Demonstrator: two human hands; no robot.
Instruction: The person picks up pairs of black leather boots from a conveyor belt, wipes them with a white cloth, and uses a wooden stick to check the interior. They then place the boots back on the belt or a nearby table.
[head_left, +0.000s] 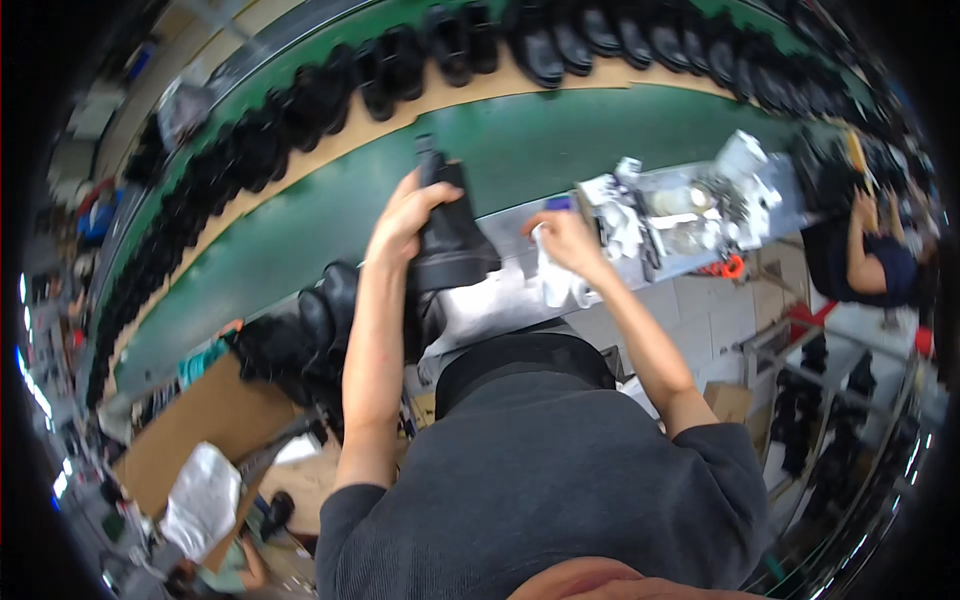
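Note:
My left hand [402,222] is closed around the shaft of a black boot [456,240], its thumb lying across the leather. The boot is held over the near edge of the work surface, sole toward me and toe pointing right. To the right of it, a little apart from the boot, my right hand [568,242] is closed on a white cloth [560,284] that hangs below the fingers. Just behind that hand lies a small purple item [558,203], too unclear to name.
Black shoes [590,40] line the far side of the green conveyor belt [330,190] on brown board. A metal shelf [780,208] at right carries bottles and crumpled white material. More black boots [325,310] stand left of my forearm. Another person [870,255] works at far right.

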